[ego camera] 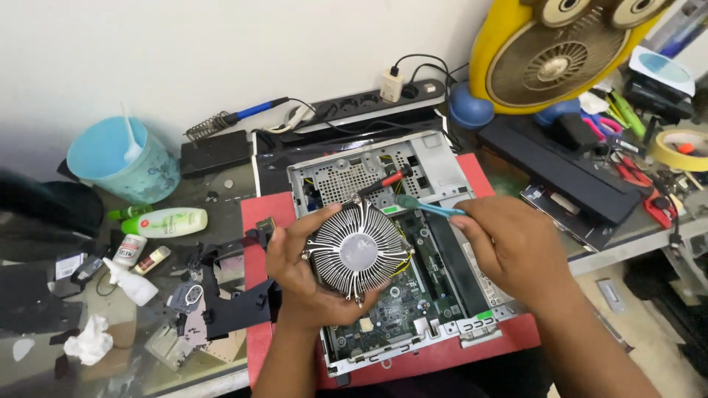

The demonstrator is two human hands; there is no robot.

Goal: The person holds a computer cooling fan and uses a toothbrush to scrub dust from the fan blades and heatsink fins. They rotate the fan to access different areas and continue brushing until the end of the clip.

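Left hand (306,269) grips a round finned heatsink (359,250) over the open computer case (435,158); right hand (509,247) pinches a teal brush (428,208) against it.

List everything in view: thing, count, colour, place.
heatsink: 1, silver, in left hand
brush: 1, teal, in right hand
computer case: 1, grey, open, on red mat
red mat: 1, under case
power strip: 1, black, by wall
soldering iron: 1, blue handle, rear
bucket: 1, light blue, left
fan: 1, yellow, rear right
tape roll: 1, yellow, far right
left hand: 1
right hand: 1
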